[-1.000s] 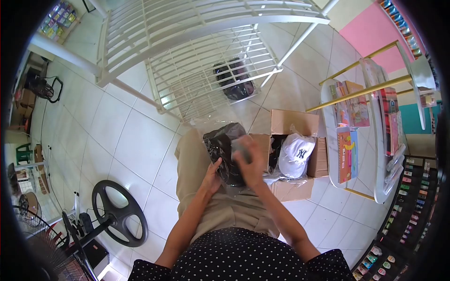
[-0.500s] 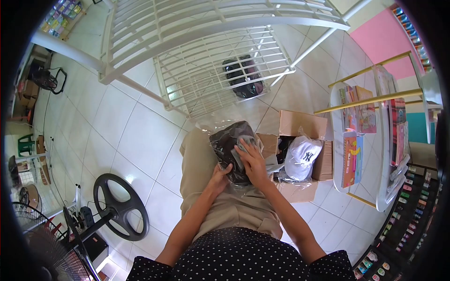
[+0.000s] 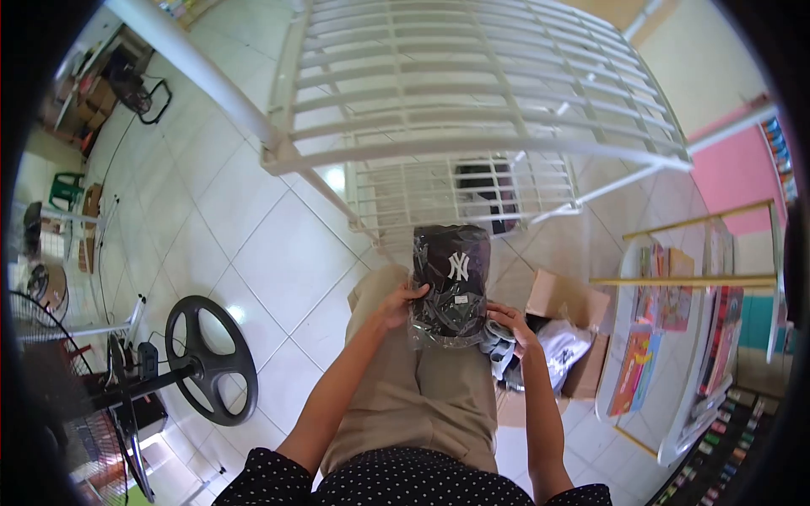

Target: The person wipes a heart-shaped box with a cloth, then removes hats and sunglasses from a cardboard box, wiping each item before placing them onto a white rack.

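Observation:
A black bag [image 3: 449,274] in clear plastic wrap, with a white NY logo and a small white label, stands upright above my lap. My left hand [image 3: 395,305] grips its left edge, thumb on the front and fingers hidden behind. At the lower right edge of the bag, my right hand [image 3: 515,325] is closed around a crumpled grey cloth [image 3: 499,341], its fingertips close to the plastic. Beside my right leg, an open cardboard box [image 3: 591,364] holds a white plastic-wrapped item [image 3: 561,347], partly covered by my right forearm.
A white wire rack [image 3: 472,156] stands right in front of me, with another dark wrapped item [image 3: 487,194] on its lower shelf. Books [image 3: 634,371] sit on a shelf to the right. A black wheel-shaped base [image 3: 211,360] and a fan [image 3: 63,438] are at left.
The bag has been raised and turned so its NY logo faces me. My right hand has moved with the grey cloth from the bag's surface to its right side. The view has shifted.

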`<state>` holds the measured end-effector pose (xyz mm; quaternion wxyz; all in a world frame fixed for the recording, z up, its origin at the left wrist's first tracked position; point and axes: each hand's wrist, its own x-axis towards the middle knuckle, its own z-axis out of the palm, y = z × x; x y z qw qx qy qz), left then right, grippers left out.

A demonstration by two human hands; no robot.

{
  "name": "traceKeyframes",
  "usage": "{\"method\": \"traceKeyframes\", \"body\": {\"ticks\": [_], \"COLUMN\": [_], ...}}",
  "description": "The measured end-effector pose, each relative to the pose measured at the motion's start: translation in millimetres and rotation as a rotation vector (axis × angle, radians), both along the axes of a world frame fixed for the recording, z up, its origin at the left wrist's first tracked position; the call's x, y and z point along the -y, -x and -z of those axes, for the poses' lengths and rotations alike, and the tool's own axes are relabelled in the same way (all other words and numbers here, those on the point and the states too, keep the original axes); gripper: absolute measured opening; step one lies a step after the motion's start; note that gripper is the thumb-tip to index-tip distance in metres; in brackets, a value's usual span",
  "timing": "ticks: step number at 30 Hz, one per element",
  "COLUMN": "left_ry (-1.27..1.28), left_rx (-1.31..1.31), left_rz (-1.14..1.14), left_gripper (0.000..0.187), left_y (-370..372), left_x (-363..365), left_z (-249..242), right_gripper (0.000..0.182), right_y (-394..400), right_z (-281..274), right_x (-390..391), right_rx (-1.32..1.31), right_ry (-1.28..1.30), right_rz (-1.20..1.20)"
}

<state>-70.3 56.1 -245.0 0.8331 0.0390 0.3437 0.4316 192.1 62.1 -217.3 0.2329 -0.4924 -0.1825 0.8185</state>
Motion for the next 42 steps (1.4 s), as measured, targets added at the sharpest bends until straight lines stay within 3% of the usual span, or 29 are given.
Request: {"method": "traceKeyframes", "body": {"ticks": [2,6,8,9,11,12,14,16,18,19,20,22,25,27,28,30,34,38,39,42], "left_ry": [-0.015,-0.094,-0.13,-0.129,-0.326,-0.326,-0.272,-0.295,-0.341,-0.489,-0.495,-0.57,-0.636,-0.532,-0.536,-0.62,-0.552,-0.55,-0.556,-0.553], "left_rx": [-0.152,-0.305,-0.596,-0.605,-1.2,-1.205,-1.545,-1.59,-1.852,-2.193,-2.191,-1.941,-1.887,-1.744,-1.739,-1.901,-1.794,-1.905,-1.907,-1.933], "left_rz": [0.077,-0.084,-0.175,-0.194,-0.171,-0.179,-0.247,-0.298,-0.478,-0.169,-0.161,-0.308,-0.162,0.151,0.163,0.505,0.468,0.622,0.676,0.638], "left_gripper": [0.039,0.039,0.038,0.038,0.048,0.048,0.046,0.047,0.053,0.059,0.059,0.06,0.061,0.062,0.062,0.063,0.062,0.059,0.058,0.058], "left_y": [11.2,18.1,24.5,30.4,40.0,39.6,31.0,19.7,8.7,14.3,10.3,-2.7,-16.9,-22.5,-22.3,-19.5,-22.5,-23.7,-22.0,-21.6], "left_x": [-20.2,-46.4,-55.5,-60.1,-70.1,-74.7,-83.4,-84.4,-86.1,-79.0,-74.9,-66.4,-32.8,-7.0,7.1,24.0,16.1,17.5,18.8,16.1], "left_z": [6.1,17.1,31.7,43.9,70.7,78.9,89.2,72.3,68.4,84.5,100.6,36.8,9.9,-11.7,-6.6,-2.5,-7.5,-5.4,-4.5,-3.0], "right_gripper": [0.034,0.033,0.032,0.034,0.032,0.029,0.035,0.033,0.032,0.032,0.032,0.031,0.031,0.03,0.03,0.03,0.03,0.03,0.032,0.029], "right_y": [9.9,34.2,50.1,58.5,78.4,86.7,100.2,110.5,108.6,110.1,129.3,135.4,145.5,164.0,165.7,164.7,169.8,154.4,146.1,110.9], "right_z": [12.2,53.2,69.7,74.9,84.8,90.0,111.5,133.2,137.9,133.3,133.5,134.9,132.8,127.9,129.3,129.3,127.9,131.4,138.8,45.2], "right_x": [-26.3,-74.7,-91.1,-99.9,-114.2,-122.4,-140.7,-153.1,-156.3,-154.8,-166.9,-160.6,-158.2,-166.5,-166.7,-163.5,-152.6,-138.1,-135.6,-90.2], "right_rx": [-0.042,-0.039,0.093,0.09,0.103,0.12,0.144,0.184,0.23,0.276,0.32,0.41,0.543,0.641,0.691,0.788,0.996,1.266,1.04,1.048], "right_ry": [0.005,0.029,-0.045,-0.046,-0.095,-0.139,-0.169,-0.134,-0.2,-0.261,-0.321,-0.431,-0.597,-0.706,-0.76,-0.87,-1.076,-1.243,-1.141,-0.885], "right_rz": [-0.057,-0.184,-0.198,-0.186,-0.168,-0.132,-0.211,-0.074,-0.068,-0.074,-0.079,-0.089,-0.101,-0.108,-0.114,-0.13,-0.152,-0.17,-0.11,-0.079]}}
